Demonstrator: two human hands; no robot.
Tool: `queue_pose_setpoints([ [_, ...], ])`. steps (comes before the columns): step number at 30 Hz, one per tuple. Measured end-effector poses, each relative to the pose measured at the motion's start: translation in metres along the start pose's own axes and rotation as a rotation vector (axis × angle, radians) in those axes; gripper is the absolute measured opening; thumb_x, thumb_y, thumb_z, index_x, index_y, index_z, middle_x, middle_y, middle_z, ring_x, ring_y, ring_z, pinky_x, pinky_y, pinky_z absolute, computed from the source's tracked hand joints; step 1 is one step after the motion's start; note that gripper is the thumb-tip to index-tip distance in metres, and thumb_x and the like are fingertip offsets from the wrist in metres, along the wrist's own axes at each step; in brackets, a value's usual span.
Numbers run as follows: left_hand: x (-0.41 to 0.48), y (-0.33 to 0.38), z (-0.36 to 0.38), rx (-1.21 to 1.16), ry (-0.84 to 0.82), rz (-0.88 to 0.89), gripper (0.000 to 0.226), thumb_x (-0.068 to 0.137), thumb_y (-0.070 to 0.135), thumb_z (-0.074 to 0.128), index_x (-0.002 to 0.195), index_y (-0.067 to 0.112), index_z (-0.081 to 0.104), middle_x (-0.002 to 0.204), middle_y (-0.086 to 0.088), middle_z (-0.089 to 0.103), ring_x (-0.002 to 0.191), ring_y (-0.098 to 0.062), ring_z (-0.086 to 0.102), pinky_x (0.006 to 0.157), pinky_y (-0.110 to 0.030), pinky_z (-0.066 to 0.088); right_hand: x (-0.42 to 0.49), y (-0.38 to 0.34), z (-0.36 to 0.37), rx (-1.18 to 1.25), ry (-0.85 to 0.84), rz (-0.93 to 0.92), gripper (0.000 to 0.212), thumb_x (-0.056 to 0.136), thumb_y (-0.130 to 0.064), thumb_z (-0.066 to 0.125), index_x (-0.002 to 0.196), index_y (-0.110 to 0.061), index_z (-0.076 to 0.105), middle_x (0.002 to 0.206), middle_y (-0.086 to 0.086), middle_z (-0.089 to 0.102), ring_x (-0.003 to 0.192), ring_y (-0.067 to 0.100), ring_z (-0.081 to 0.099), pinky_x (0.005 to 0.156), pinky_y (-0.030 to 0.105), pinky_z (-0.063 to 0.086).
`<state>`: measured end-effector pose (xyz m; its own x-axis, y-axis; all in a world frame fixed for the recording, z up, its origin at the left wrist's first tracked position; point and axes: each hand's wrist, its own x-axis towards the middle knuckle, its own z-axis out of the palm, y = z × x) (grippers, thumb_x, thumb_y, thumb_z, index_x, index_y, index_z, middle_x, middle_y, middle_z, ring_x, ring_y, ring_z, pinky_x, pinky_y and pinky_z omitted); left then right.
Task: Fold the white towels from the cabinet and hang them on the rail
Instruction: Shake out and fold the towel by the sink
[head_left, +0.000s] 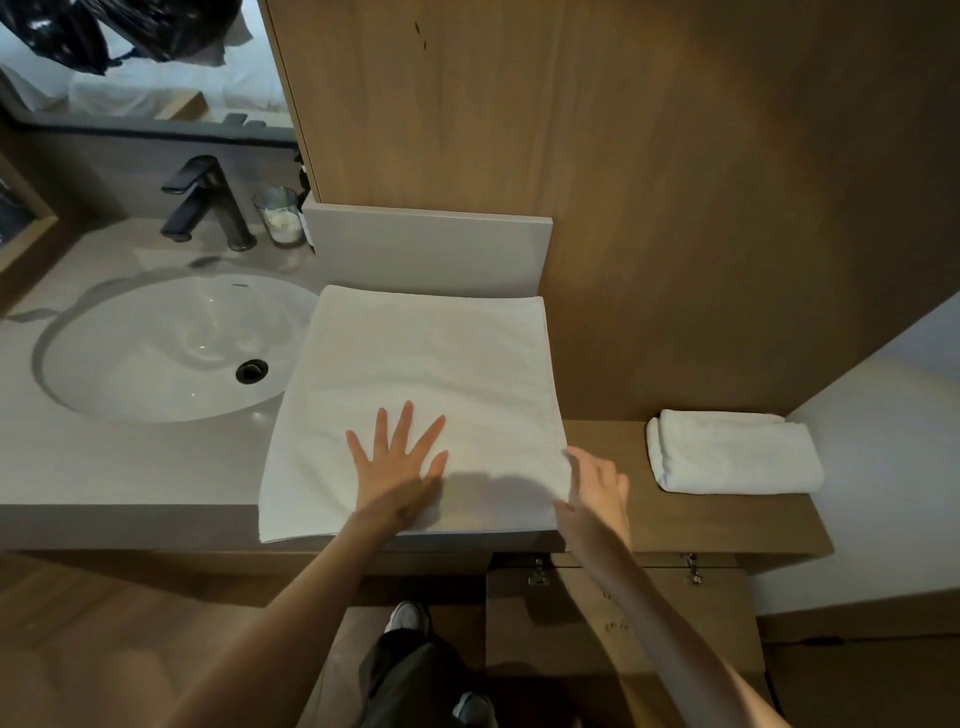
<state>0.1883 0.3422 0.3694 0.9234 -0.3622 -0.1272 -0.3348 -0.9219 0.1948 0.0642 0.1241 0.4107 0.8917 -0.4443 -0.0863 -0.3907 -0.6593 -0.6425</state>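
Head view, left hand splayed flat on towel, right hand at its edge, grip unclear

Dim warm light; soft shadows; wide-angle edge bending; lower corners blurred.

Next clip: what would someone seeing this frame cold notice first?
A big white towel lies spread flat on the counter right of the sink, and the left hand presses flat on its near part, fingers splayed. The right hand is at the towel's right edge; whether it grips is unclear. A folded towel lies on the wooden ledge further right.
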Motion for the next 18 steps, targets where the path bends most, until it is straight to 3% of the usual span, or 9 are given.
queue_pose_setpoints([
  [3,-0.005,-0.001,0.000,-0.006,0.075,0.052,0.058,0.096,0.055,0.011,0.151,0.039,0.017,0.161,-0.003,0.004,0.148,-0.033,0.003,0.112,-0.067,0.000,0.003,-0.024,0.022,-0.110,0.045,-0.292,0.053,0.090,-0.005,0.055,0.139,-0.026,0.049,0.147,-0.004,0.041,0.139,0.012,0.031,0.108,0.031,0.042],
  [6,-0.008,-0.001,0.002,-0.005,0.148,0.047,0.054,0.098,0.049,0.022,0.149,0.031,0.029,0.158,-0.005,0.025,0.145,-0.031,0.020,0.113,-0.063,0.014,0.018,-0.060,0.056,-0.170,-0.067,-0.409,0.048,0.095,-0.014,0.054,0.142,-0.026,0.046,0.155,-0.002,0.035,0.145,0.019,0.026,0.119,0.043,0.025],
  [8,-0.010,-0.006,0.004,-0.008,0.170,0.048,0.054,0.098,0.050,0.024,0.149,0.031,0.027,0.159,-0.005,0.022,0.146,-0.029,0.017,0.115,-0.060,0.011,0.027,-0.076,0.076,-0.236,-0.147,-0.435,0.050,0.100,-0.020,0.047,0.147,-0.028,0.036,0.160,-0.002,0.022,0.150,0.020,0.012,0.122,0.046,0.007],
  [10,-0.014,-0.020,0.005,0.026,0.169,0.041,0.055,0.098,0.051,0.021,0.150,0.032,0.024,0.160,-0.004,0.017,0.148,-0.028,0.011,0.116,-0.059,0.008,0.033,-0.075,0.089,-0.322,-0.181,-0.439,0.049,0.103,-0.028,0.039,0.150,-0.034,0.028,0.162,-0.004,0.014,0.150,0.020,0.003,0.121,0.045,-0.001],
  [14,-0.028,-0.053,0.007,-0.012,0.184,0.025,0.055,0.098,0.052,0.016,0.151,0.037,0.018,0.161,0.002,0.010,0.149,-0.021,0.006,0.119,-0.051,0.006,0.040,-0.044,0.085,-0.496,-0.192,-0.568,0.051,0.102,-0.050,0.021,0.151,-0.045,0.013,0.163,-0.009,0.002,0.150,0.018,-0.005,0.120,0.047,-0.002],
  [18,-0.040,-0.081,0.006,0.000,0.215,0.046,0.055,0.098,0.049,0.020,0.151,0.035,0.023,0.161,0.000,0.010,0.148,-0.024,0.010,0.119,-0.047,0.012,0.051,-0.017,0.062,-0.498,-0.208,-0.572,0.054,0.099,-0.059,0.019,0.151,-0.045,0.016,0.163,-0.007,0.001,0.150,0.019,-0.004,0.121,0.048,-0.001],
])
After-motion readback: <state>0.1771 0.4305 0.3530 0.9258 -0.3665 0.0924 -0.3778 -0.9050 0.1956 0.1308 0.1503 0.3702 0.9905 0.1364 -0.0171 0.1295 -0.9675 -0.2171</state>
